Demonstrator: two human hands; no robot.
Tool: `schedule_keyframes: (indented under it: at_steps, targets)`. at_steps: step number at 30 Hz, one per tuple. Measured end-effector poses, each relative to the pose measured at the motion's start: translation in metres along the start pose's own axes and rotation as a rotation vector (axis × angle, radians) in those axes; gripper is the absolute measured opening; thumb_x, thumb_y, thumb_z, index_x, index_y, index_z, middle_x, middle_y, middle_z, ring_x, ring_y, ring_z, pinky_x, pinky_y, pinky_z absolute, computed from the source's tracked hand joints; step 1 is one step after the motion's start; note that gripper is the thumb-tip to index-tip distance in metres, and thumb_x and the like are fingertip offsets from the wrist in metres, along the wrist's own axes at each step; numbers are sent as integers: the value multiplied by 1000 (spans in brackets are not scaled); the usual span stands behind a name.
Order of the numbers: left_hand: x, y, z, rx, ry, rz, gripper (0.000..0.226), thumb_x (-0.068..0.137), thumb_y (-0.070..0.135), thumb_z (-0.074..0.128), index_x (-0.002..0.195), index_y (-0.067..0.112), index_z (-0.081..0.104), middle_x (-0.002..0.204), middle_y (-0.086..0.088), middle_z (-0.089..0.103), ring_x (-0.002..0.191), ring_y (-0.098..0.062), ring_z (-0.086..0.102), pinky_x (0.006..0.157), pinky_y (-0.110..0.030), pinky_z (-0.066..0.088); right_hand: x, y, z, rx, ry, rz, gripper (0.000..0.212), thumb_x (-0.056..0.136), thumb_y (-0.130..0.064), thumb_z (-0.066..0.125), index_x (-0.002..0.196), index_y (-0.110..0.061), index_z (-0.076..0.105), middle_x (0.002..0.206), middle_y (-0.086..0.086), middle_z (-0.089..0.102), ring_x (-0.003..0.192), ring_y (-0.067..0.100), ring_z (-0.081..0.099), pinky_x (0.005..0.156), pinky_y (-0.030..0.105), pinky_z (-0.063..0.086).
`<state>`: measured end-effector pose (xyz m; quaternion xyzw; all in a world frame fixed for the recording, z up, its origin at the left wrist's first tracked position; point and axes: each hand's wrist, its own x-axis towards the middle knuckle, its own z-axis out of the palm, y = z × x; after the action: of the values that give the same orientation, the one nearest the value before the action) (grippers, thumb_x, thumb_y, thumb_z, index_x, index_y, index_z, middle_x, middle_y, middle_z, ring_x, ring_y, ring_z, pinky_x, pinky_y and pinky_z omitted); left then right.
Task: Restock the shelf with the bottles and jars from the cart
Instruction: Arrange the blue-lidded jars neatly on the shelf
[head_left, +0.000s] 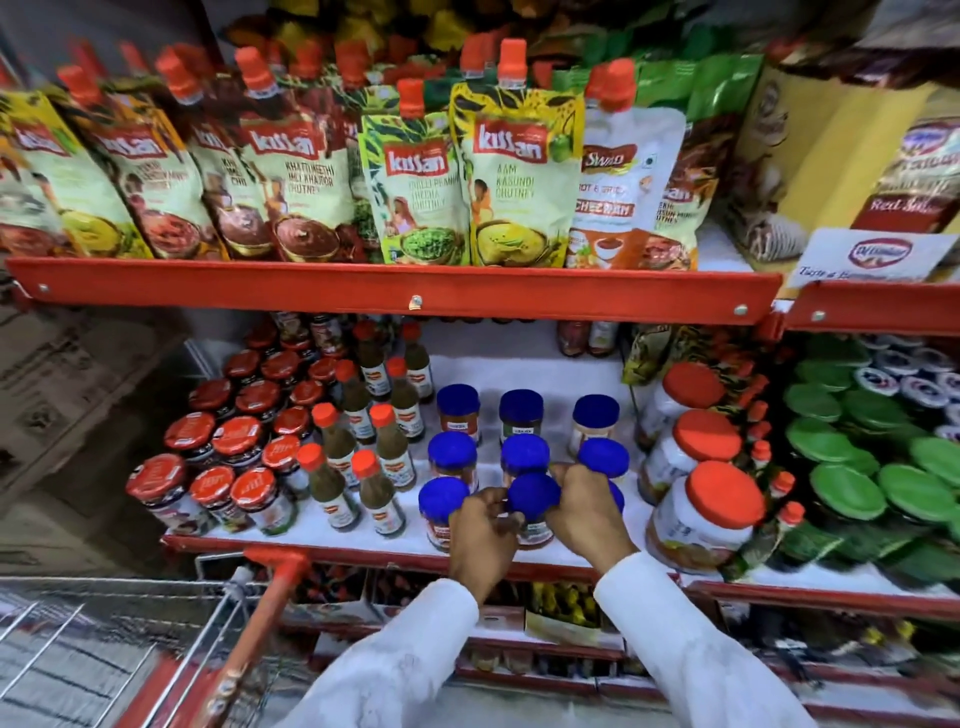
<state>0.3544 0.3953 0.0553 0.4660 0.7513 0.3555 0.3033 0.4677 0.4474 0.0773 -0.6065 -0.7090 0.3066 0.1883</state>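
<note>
Both hands, left hand (480, 525) and right hand (584, 506), are wrapped around a blue-lid jar (532, 501) at the front of the white shelf (524, 374). More blue-lid jars (522, 410) crowd right behind and beside it, green sauce bottles (382, 480) just left, orange-lid tubs (719, 504) right. The cart (156, 639) sits down-left.

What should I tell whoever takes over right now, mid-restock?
Left hand and right hand: both closed around the front-middle blue-lidded jar, at the shelf's front edge.
Done: other blue-lidded jars stand in rows behind and beside it.
Neighbours: sauce bottles left, big orange-lidded jars right.
Left: settle this jar, then fetch more. The cart sits lower left; its contents are not visible.
</note>
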Motion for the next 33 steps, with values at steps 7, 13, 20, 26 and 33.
schedule_keyframes:
  at_steps: [7,13,20,26,33]
  targets:
    - [-3,-6,0,-74,7,9,30,88,-2,60,113,9,69,105,-4,76,95,-14,68,80,-23,49,-26,8,4,478,23,102,37,79,13,59,100,-15,68,91,3,68,84,16,60,85,34,53]
    - [-5,-5,1,-123,4,-9,31,88,-3,61,117,7,68,103,2,71,96,-10,65,84,-21,46,-32,15,9,740,80,234,52,82,19,56,131,4,51,127,13,60,111,22,58,106,39,45]
    - [-5,-6,-4,-85,40,6,31,90,-2,58,118,5,67,96,7,65,94,-9,61,83,-21,43,-36,15,10,732,73,160,45,83,16,55,122,-8,60,122,14,64,108,17,57,97,25,48]
    - [-8,-4,-11,-61,125,41,42,89,12,65,130,12,60,115,-2,71,97,-9,62,85,-23,47,-51,38,2,698,155,158,44,83,14,56,121,-7,62,116,9,67,112,25,63,100,37,50]
    - [-10,36,23,-45,-6,249,43,90,5,56,131,16,58,120,-5,68,105,-12,65,93,-23,51,-71,61,-8,610,390,221,51,85,4,59,133,-14,54,121,9,66,105,13,66,93,34,52]
